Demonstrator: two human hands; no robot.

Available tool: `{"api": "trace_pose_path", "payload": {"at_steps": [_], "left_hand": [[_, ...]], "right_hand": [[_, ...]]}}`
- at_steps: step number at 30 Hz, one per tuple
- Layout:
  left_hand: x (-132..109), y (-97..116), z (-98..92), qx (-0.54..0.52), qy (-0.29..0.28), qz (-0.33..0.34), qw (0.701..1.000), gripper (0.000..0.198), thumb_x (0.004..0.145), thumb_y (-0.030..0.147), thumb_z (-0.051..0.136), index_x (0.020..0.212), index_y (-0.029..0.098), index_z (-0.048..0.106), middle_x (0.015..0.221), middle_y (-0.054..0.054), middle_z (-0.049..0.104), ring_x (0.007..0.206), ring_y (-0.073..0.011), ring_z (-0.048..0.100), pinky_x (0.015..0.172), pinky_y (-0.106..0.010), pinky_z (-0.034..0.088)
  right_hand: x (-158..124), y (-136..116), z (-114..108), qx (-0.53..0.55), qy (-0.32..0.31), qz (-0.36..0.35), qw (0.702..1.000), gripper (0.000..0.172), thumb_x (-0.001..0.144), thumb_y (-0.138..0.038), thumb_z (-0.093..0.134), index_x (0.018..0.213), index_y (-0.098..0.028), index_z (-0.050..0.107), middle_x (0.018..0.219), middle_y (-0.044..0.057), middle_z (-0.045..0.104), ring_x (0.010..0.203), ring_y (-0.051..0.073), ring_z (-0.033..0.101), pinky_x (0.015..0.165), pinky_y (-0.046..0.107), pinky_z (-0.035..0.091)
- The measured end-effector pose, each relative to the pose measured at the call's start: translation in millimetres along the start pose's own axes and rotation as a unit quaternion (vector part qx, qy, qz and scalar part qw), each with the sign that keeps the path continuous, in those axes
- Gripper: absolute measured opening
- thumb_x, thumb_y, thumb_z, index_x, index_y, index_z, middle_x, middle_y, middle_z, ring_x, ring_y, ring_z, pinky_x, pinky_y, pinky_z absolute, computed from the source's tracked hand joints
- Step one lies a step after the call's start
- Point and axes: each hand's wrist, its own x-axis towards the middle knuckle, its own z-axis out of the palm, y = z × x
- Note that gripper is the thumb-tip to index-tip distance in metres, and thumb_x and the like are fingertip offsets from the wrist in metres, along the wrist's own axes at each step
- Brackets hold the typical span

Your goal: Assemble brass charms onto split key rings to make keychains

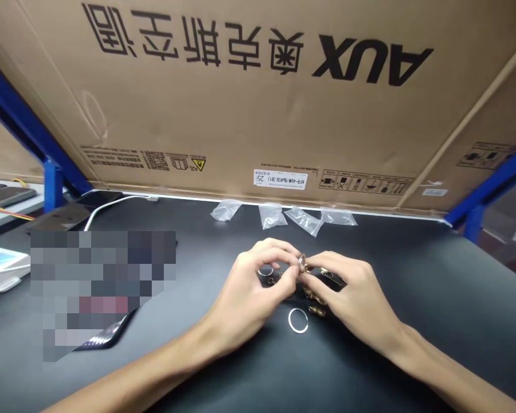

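Note:
My left hand (251,287) and my right hand (348,292) meet over the middle of a black table (434,298). Both pinch a small silver key ring (301,263) between thumb and fingertips; a brass-coloured clasp seems to hang at it by my right fingers. A loose silver ring (298,320) lies flat on the table just below my hands. Another ring (265,271) lies under my left fingers. Several brass clasps (316,304) lie beneath my right hand, partly hidden.
Several small clear plastic bags (284,217) lie at the table's far edge, below a large cardboard AUX box (258,97). A dark phone (107,335) lies left, partly under a blurred patch. A white cable (112,205) and blue frame posts (54,183) stand at back left.

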Motion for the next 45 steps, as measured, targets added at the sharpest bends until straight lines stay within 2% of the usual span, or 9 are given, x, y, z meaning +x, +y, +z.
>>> {"api": "trace_pose_path", "payload": {"at_steps": [7, 14, 17, 20, 26, 28, 34, 38, 45], "left_hand": [[-3, -2, 2.6, -0.091, -0.029, -0.083, 0.992, 0.016, 0.089, 0.032, 0.062, 0.083, 0.017, 0.065, 0.084, -0.002, 0.069, 0.079, -0.0155, 0.065, 0.075, -0.026, 0.054], [-4, -6, 1.7, 0.073, 0.045, 0.003, 0.996, 0.011, 0.090, 0.024, 0.058, 0.094, 0.020, 0.068, 0.086, -0.001, 0.074, 0.073, -0.0151, 0.067, 0.066, -0.024, 0.052], [0, -2, -2.3, 0.096, -0.015, -0.018, 0.995, 0.016, 0.091, 0.022, 0.054, 0.086, 0.018, 0.069, 0.082, -0.002, 0.073, 0.075, -0.0159, 0.065, 0.069, -0.026, 0.049], [5, -4, -8.2, -0.003, -0.103, -0.092, 0.990, 0.011, 0.090, 0.024, 0.057, 0.086, 0.016, 0.063, 0.074, -0.002, 0.069, 0.072, -0.0151, 0.062, 0.069, -0.026, 0.047], [11, -13, -15.1, -0.148, -0.215, -0.148, 0.954, 0.039, 0.086, 0.024, 0.064, 0.121, 0.019, 0.049, 0.068, 0.003, 0.066, 0.068, -0.0133, 0.059, 0.071, -0.027, 0.044], [12, -13, -14.0, -0.116, -0.206, -0.152, 0.960, 0.038, 0.086, 0.028, 0.063, 0.122, 0.020, 0.051, 0.070, 0.002, 0.068, 0.063, -0.0126, 0.057, 0.065, -0.025, 0.043], [17, -14, -16.2, 0.145, -0.018, -0.055, 0.988, 0.026, 0.093, 0.035, 0.050, 0.104, 0.020, 0.068, 0.085, -0.003, 0.073, 0.076, -0.0182, 0.065, 0.073, -0.031, 0.049], [18, -20, -21.6, 0.321, -0.079, 0.051, 0.942, 0.024, 0.091, 0.028, 0.053, 0.103, 0.020, 0.074, 0.101, -0.007, 0.072, 0.094, -0.0239, 0.060, 0.086, -0.038, 0.048], [16, -28, -18.4, 0.385, -0.141, 0.097, 0.907, 0.024, 0.095, 0.028, 0.053, 0.104, 0.022, 0.074, 0.098, -0.007, 0.069, 0.092, -0.0228, 0.056, 0.082, -0.036, 0.049]], "right_hand": [[2, 11, -4, -0.197, 0.091, -0.181, 0.959, 0.011, 0.093, -0.021, 0.063, 0.100, -0.020, 0.072, 0.090, 0.005, 0.072, 0.077, 0.017, 0.063, 0.076, 0.033, 0.046], [2, 9, -4, -0.288, 0.096, -0.213, 0.929, 0.011, 0.094, -0.021, 0.061, 0.098, -0.018, 0.071, 0.090, 0.006, 0.069, 0.079, 0.018, 0.059, 0.075, 0.033, 0.042], [3, 9, -5, -0.292, 0.071, -0.211, 0.930, 0.013, 0.094, -0.017, 0.059, 0.098, -0.019, 0.071, 0.093, 0.005, 0.069, 0.085, 0.019, 0.061, 0.082, 0.036, 0.041], [2, 9, -6, -0.278, 0.026, -0.225, 0.933, 0.018, 0.095, -0.012, 0.054, 0.100, -0.019, 0.070, 0.094, 0.005, 0.069, 0.087, 0.020, 0.061, 0.088, 0.038, 0.040], [-3, 9, -2, -0.234, -0.006, -0.241, 0.942, 0.023, 0.094, -0.007, 0.050, 0.099, -0.020, 0.069, 0.098, 0.004, 0.071, 0.092, 0.018, 0.062, 0.098, 0.041, 0.039], [-3, 10, -2, -0.225, -0.010, -0.232, 0.946, 0.021, 0.094, -0.009, 0.052, 0.101, -0.019, 0.068, 0.098, 0.004, 0.071, 0.091, 0.017, 0.063, 0.100, 0.041, 0.039], [3, 17, -9, -0.199, 0.015, -0.115, 0.973, 0.015, 0.096, -0.021, 0.055, 0.096, -0.019, 0.070, 0.089, 0.003, 0.073, 0.084, 0.018, 0.065, 0.092, 0.039, 0.044], [5, 25, -8, -0.214, -0.022, -0.046, 0.976, 0.017, 0.095, -0.024, 0.055, 0.096, -0.021, 0.072, 0.087, 0.004, 0.073, 0.081, 0.020, 0.066, 0.084, 0.040, 0.046], [8, 29, -8, -0.238, -0.016, -0.030, 0.971, 0.024, 0.091, -0.030, 0.062, 0.110, -0.019, 0.070, 0.098, 0.006, 0.073, 0.091, 0.023, 0.065, 0.089, 0.043, 0.046]]}}
